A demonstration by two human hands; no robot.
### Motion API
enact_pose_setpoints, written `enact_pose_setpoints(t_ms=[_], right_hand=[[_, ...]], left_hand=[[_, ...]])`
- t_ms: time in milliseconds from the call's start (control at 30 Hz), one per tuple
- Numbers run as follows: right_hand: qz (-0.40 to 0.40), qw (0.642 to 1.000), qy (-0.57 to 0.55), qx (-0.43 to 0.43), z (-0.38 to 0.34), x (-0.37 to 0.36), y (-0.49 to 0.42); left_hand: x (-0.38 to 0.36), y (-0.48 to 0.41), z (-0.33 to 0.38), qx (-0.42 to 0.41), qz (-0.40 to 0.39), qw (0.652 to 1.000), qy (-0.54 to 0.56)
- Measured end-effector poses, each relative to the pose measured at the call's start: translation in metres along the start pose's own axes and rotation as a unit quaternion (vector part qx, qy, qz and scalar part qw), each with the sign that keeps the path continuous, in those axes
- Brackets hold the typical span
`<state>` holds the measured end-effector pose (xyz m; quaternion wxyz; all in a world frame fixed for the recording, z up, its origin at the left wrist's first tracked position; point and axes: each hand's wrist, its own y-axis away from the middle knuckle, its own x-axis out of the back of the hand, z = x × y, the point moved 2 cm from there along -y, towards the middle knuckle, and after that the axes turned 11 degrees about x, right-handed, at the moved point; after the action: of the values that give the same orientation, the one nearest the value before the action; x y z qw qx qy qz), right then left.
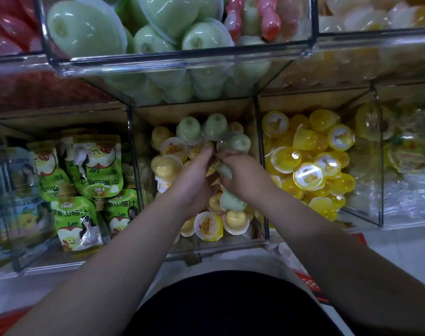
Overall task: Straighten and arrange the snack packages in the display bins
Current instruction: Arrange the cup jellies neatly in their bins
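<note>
pale green jelly cups [215,127], yellow jelly cups [308,175], green juice pouches [97,166]

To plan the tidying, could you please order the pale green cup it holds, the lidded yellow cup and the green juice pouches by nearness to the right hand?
From the right hand, head view:
1. pale green cup, gripped in that hand, over the middle bin.
2. lidded yellow cup, in the right bin.
3. green juice pouches, in the left bin.
</note>
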<state>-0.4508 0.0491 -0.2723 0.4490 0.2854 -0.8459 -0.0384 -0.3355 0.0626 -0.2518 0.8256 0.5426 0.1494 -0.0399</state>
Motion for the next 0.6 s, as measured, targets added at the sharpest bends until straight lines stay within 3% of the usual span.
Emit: enact_pose_setpoints(t_ms=[233,600], right_hand=[[0.059,0.996,-0.020,-0.057,-0.005,0.006,0.008],[0.151,0.984,-0.087,-0.030,-0.044,0.012,0.023]], left_hand=[[0.010,0.012,-0.008,-0.009,-0.045,0.999,0.002],[0.034,0.038,-0.006,-0.037,-0.042,0.996,-0.063]])
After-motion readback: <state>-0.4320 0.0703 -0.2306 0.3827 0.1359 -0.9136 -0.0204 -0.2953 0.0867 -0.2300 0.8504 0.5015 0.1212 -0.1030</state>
